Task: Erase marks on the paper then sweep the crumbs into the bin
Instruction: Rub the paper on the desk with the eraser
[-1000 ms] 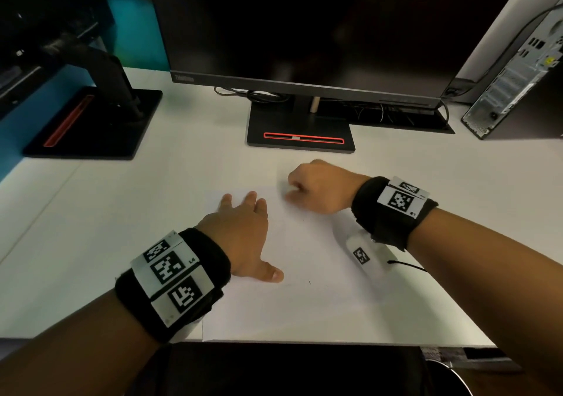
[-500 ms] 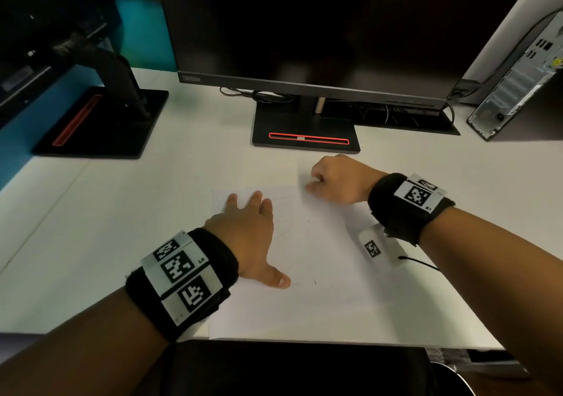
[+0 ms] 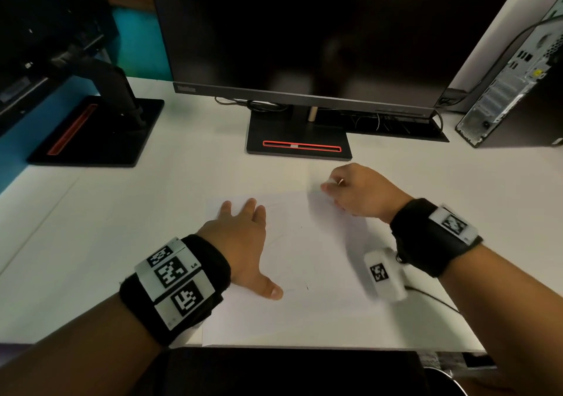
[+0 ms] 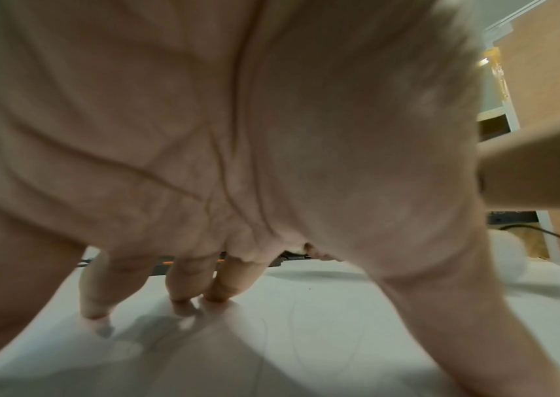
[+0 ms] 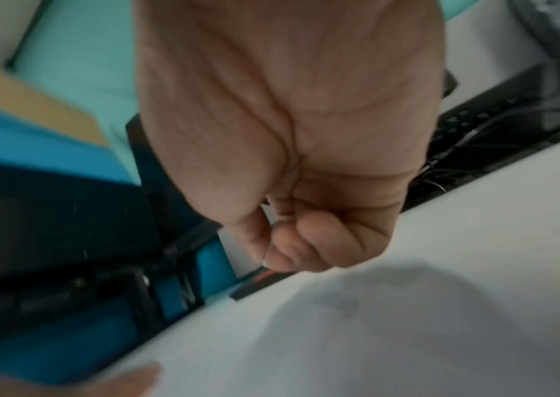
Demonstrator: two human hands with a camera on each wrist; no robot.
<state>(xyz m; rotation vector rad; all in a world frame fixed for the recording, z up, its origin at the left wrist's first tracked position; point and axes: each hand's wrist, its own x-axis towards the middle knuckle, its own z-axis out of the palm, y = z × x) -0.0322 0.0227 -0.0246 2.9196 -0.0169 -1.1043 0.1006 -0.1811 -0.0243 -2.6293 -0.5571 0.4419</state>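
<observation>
The paper (image 3: pixel 320 273) is seen lying at the near edge of the desk (image 3: pixel 122 213), in front of the monitor stand (image 3: pixel 298 139). It is pinned flat by the left hand (image 3: pixel 243 243), fingers (image 4: pixel 183 282) spread straight and pressed down. The right hand (image 3: pixel 356 191) is curled at the sheet's far right corner; a small pale thing seems to be pinched there, but it cannot be identified.

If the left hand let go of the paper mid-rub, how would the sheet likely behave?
The paper is one thin sheet lying flat on the smooth white desk, so it would probably slide or buckle. The left hand presses it with spread fingers, which suggests it needs pinning. It looks floppy and light.
</observation>
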